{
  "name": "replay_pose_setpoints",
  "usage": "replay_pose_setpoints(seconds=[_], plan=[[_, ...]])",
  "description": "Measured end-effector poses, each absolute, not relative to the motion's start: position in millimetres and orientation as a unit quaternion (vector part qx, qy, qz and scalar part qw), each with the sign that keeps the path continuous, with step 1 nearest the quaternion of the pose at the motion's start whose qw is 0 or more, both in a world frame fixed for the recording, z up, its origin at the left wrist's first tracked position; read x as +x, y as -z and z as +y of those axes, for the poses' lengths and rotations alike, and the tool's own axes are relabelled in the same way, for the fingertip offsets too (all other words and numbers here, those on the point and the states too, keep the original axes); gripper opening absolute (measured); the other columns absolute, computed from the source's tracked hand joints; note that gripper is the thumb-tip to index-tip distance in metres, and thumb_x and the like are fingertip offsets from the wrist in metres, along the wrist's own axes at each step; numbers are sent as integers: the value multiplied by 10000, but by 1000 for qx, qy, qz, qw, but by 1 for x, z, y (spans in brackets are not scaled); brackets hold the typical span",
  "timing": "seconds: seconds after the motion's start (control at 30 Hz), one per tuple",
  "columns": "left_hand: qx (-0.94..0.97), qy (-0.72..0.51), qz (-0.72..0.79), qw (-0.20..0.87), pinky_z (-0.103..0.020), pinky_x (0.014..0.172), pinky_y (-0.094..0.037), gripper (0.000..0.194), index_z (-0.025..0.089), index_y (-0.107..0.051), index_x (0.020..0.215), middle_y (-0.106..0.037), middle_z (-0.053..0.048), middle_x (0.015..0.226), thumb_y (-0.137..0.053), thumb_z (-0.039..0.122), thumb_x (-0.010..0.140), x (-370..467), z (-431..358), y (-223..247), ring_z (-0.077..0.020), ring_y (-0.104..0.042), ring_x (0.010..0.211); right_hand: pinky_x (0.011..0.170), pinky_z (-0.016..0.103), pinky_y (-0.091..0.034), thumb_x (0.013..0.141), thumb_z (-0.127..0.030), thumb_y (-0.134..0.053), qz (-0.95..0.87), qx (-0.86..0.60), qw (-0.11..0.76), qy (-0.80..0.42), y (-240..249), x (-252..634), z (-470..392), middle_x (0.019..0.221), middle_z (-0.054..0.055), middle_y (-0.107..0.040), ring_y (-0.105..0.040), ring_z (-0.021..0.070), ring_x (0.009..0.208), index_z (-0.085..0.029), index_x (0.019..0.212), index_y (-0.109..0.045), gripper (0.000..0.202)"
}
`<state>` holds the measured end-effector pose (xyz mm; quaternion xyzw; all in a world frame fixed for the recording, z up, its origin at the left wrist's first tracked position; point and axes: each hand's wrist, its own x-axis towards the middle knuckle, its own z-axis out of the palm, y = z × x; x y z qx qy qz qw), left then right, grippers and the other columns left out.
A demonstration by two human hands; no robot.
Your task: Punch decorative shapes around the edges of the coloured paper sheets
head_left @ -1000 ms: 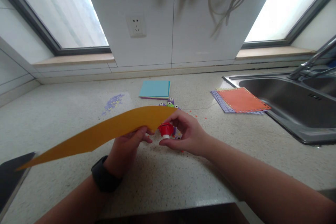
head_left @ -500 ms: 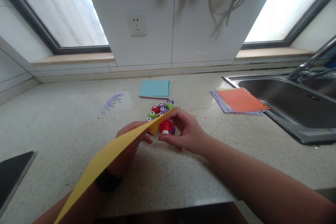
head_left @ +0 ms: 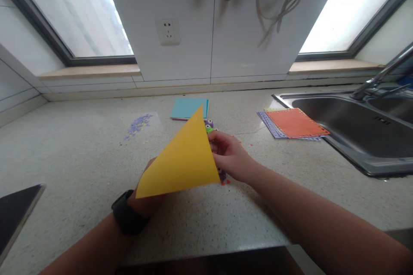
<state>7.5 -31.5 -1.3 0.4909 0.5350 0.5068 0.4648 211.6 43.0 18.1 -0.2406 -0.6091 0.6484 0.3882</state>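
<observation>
A yellow sheet of paper (head_left: 179, 161) is held up over the counter, its surface turned toward me. My left hand (head_left: 149, 165) is mostly behind the sheet and grips it; only a bit of the hand and the wrist with a black watch show. At the sheet's right edge is my right hand (head_left: 234, 157), fingers curled and thumb bent in, the fingertips hidden by the paper. What they grip cannot be made out. Around them, partly covered, lie small craft punches: a green one (head_left: 209, 129) and a purple one (head_left: 222, 175).
A stack of blue cards (head_left: 185, 108) lies at the back. Purple and yellow paper bits (head_left: 138, 126) are scattered at left. Orange and purple sheets with punched edges (head_left: 297, 123) lie by the steel sink (head_left: 342, 137). A dark panel (head_left: 17, 210) sits at the left edge.
The yellow paper has swung from nearly edge-on to facing me, covering most of the punches. The red punch that was in my right hand is now out of sight.
</observation>
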Motion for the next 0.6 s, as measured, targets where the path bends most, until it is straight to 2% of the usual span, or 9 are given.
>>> replay_pose_setpoints(seconds=[0.07,0.17,0.27,0.4,0.6], plan=[[451,-526,503,518,-358,588,-549,418,167,-734,833,-779,-131,805,-589,559,854,11,-31,3,-256,-696,683,587,259,-492,733,-425,-845,-603,-256,368,-660,-21,213,44,748,-11,-642,-618,123,644,-196,920,-598,385],[396,-548,480,560,-315,551,-506,382,126,-718,880,-773,-112,742,-562,473,917,16,-32,1,-215,-670,622,530,238,-464,745,-446,-832,-600,-280,335,-671,-28,214,44,700,-12,-640,-580,99,564,-170,908,-619,385],[399,-548,482,554,-301,529,-479,349,129,-705,857,-764,-90,701,-569,442,924,18,-33,-1,-199,-644,588,509,239,-460,764,-460,-813,-590,-270,325,-689,-32,215,44,657,-15,-634,-570,99,538,-164,857,-630,361],[415,-523,512,540,-306,556,-486,408,128,-718,820,-767,-99,733,-531,464,957,17,-33,2,-189,-626,593,505,234,-451,776,-467,-805,-579,-261,313,-706,-33,214,44,638,-18,-633,-561,91,527,-162,804,-633,351],[465,-494,545,493,-305,575,-489,436,153,-705,706,-735,-80,719,-530,464,956,17,-33,1,-171,-594,572,521,238,-438,782,-432,-807,-576,-262,304,-712,-32,215,45,662,-7,-643,-558,94,554,-157,838,-668,313]])
